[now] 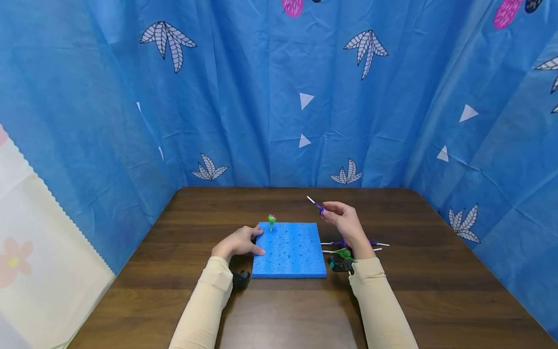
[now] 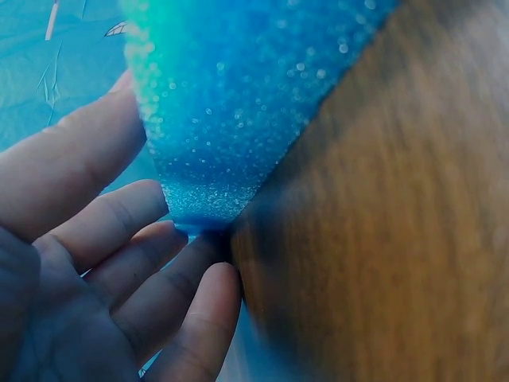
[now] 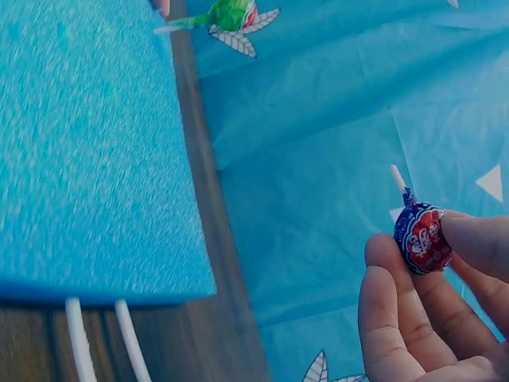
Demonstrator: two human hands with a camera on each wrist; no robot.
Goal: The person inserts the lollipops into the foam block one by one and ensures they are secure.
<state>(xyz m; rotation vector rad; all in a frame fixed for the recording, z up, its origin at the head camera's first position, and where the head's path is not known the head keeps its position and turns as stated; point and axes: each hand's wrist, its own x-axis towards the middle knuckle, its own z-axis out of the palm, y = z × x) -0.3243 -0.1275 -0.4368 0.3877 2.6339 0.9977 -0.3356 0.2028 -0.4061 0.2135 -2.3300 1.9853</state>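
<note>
Two hands, one left hand [image 1: 239, 242] and one right hand [image 1: 346, 225], work at one counter [image 1: 436, 291] with one blue foam board [image 1: 289, 252], one standing green lollipop [image 1: 271, 219], one held purple lollipop [image 1: 323, 210] and a partly hidden cluster of lollipops [image 1: 344, 253], at least four white sticks [image 1: 328, 251] showing.

A dark brown wood-grain desk [image 1: 436, 291] spread across the foreground. Behind it and on both sides hung a creased blue curtain [image 1: 244, 97], printed with pale, black-outlined leaves [image 1: 367, 46], small white triangles [image 1: 305, 100] and pink ovals [image 1: 293, 7]. At the far left, a pale cloth [image 1: 52, 232] with a scalloped edge bore a soft pink flower [image 1: 13, 262] with a yellow centre.
</note>
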